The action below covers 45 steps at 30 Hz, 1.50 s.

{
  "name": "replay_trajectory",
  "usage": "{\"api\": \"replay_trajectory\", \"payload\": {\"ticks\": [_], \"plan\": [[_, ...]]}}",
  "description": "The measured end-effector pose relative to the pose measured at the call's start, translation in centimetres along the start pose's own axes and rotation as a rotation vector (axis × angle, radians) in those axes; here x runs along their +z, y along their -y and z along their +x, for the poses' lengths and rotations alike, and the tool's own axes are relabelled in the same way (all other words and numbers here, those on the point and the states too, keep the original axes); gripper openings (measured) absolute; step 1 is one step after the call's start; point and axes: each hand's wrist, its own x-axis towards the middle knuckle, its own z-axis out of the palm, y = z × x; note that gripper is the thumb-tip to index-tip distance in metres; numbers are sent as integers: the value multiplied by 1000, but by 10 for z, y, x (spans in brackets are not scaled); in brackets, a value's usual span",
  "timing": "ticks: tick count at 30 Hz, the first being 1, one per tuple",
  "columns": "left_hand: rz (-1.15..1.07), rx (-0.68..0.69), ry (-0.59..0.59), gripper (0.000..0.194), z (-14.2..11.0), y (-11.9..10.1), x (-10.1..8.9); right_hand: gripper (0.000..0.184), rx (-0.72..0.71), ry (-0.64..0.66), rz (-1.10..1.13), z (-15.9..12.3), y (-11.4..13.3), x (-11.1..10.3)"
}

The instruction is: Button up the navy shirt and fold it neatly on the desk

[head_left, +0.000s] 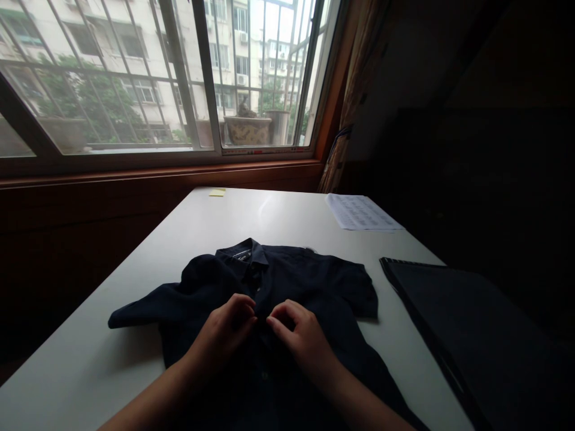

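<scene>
- The dark shirt [309,278] lies spread on the white bench [278,218], with its collar toward the window [265,78].
- The left hand [227,326] and the right hand [303,329] are both pinching its front, just beside each other.
- Printed papers [362,212] and a yellow note [217,193] rest at the far side.

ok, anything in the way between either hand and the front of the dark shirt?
Nothing visible. The left hand and right hand are both at the front of the dark shirt. The black folder lies off to the right; the printed sheets are beyond the shirt.
</scene>
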Motion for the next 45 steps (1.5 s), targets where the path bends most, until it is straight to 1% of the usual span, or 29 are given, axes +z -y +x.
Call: {"api": "replay_trajectory", "payload": {"ticks": [4,7,8,9,12,13,15,19,22,25,29,34,37,40,43,45], "plan": [[-6,-40,6,19,2,-3,-3,8,6,-25,-13,0,3,-1],[51,-64,10,18,3,-7,-7,7,-1,-38,-54,-1,1,1],[88,-56,10,17,4,-7,-9,11,-13,-42,-73,-2,-1,2],[134,-36,7,18,5,-7,-11,20,-32,-45,-99,-3,-2,3],[307,56,-6,23,7,1,-18,54,-104,-34,-245,-7,-5,5],[369,79,-12,26,8,5,-19,62,-122,-21,-310,-8,-5,6],[490,98,-20,31,8,13,-21,68,-150,30,-434,-11,-4,7],[702,76,-17,39,7,22,-20,63,-176,112,-575,-13,-1,7],[793,47,-18,43,6,24,-19,66,-190,108,-571,-13,-2,5],[846,22,-14,46,6,25,-20,59,-206,101,-537,-13,-3,2],[885,0,-27,50,7,27,-22,48,-205,156,-543,-13,-3,1],[910,6,-33,49,8,27,-23,53,-170,199,-593,-13,-3,3],[888,72,-69,43,9,24,-26,56,-165,211,-620,-13,-6,4],[804,241,-57,33,11,17,-27,59,-153,211,-633,-14,-9,5],[682,452,54,32,10,10,-24,62,-131,209,-646,-14,-11,5],[626,531,130,31,8,7,-22,64,-114,203,-653,-14,-11,5]]}}
